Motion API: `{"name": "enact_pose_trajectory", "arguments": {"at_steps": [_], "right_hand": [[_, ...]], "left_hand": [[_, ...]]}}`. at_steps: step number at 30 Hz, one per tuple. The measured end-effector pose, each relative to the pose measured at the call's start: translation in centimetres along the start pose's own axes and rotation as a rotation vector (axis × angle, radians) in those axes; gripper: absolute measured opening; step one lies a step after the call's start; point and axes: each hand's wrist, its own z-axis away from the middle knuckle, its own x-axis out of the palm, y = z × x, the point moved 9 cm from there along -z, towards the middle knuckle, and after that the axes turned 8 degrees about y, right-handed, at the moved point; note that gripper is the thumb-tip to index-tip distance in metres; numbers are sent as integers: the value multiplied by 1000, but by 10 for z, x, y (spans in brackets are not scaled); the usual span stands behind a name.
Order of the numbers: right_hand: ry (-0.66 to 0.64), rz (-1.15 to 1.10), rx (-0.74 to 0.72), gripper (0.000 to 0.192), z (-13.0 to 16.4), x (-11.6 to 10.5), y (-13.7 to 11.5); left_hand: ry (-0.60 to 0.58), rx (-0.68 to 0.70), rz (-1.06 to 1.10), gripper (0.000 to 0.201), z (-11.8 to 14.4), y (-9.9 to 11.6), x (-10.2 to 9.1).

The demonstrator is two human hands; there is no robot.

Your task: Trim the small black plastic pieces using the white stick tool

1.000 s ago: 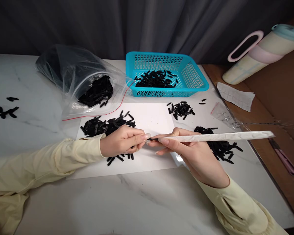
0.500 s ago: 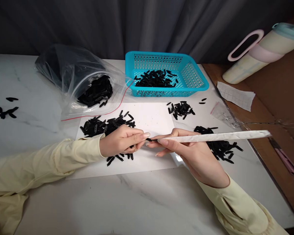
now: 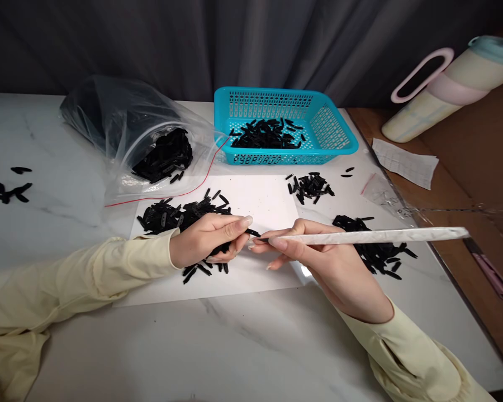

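My left hand [image 3: 209,234] pinches a small, slim black piece [image 3: 254,232] between thumb and fingers, and its end juts out to the right. Between the thumb and fingers of my right hand [image 3: 324,251] is a long, flat, white-wrapped tool [image 3: 385,237]. Its narrow dark tip points left, close to the black piece; I cannot tell whether they touch. Beneath my left hand, a heap of similar black pieces [image 3: 161,216] lies on a white sheet [image 3: 260,279], partly covered by the hand.
Behind stand a blue basket [image 3: 335,151] holding black pieces and a clear zip bag [image 3: 117,117] full of them. More piles [image 3: 312,187] lie to the right, a few pieces [image 3: 8,192] far left. A tumbler [image 3: 436,95] and a pink-handled cutter [image 3: 492,271] are at the right.
My left thumb has lifted slightly and more of the black piece shows. The white-wrapped tool's far end has shifted slightly right and down.
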Motion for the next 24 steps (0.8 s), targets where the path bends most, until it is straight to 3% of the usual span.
{"name": "enact_pose_trajectory", "arguments": {"at_steps": [6,9,13,16,17,20,24], "right_hand": [[-1,49,-5,23,0,-2,0],[-5,144,-26,21,-2,-5,0],[66,433,-192,26,-6,-12,1],[144,947,-477,26,-5,-9,-4],[137,1097,-550,27,-5,-5,-3],[115,1233,-643,25,-9,-2,3],[112,1354,-708,19,-12,-3,5]], "left_hand": [[-19,24,5,43,1,-2,1],[36,33,-60,41,0,6,-4],[208,169,-148,40,-10,54,-24],[394,334,-256,38,-30,105,-45],[423,331,-294,39,-41,116,-50],[513,184,-412,42,-81,130,-67],[502,169,-422,44,-112,146,-73]]}}
